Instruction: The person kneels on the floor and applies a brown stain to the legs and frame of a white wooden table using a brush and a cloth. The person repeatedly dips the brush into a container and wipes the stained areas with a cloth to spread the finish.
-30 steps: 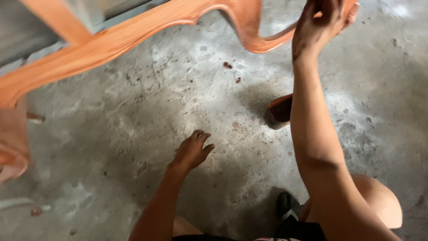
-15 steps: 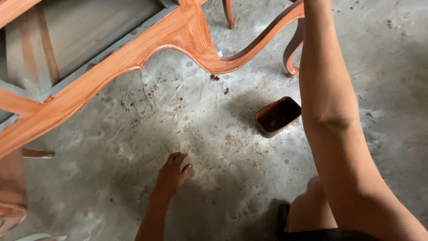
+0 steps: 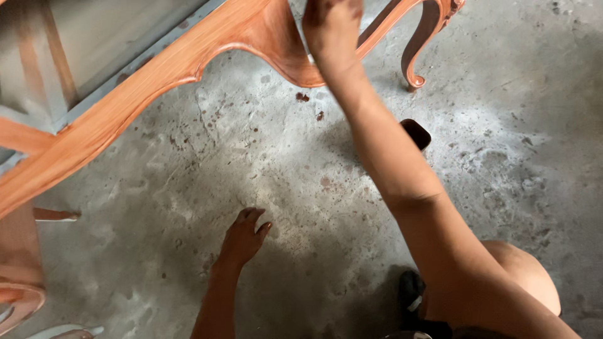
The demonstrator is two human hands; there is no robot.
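Observation:
An orange-stained carved wooden furniture frame with a scalloped rail and a curved leg stands above a stained concrete floor. My right hand is raised against the rail's lower edge at the top centre; blur hides whether it holds anything. My left hand rests on the floor, fingers bent, holding nothing. A small dark container of brown stain sits on the floor, partly hidden behind my right forearm.
Another stained leg end shows at the lower left, with a small wooden piece beside it. My bare knee and a dark shoe are at the lower right. Brown drips spot the concrete.
The view has shifted so the frame and container sit more to the right. My right hand moved left along the rail, from near the curved leg toward the central scallop. My left hand stays on the floor.

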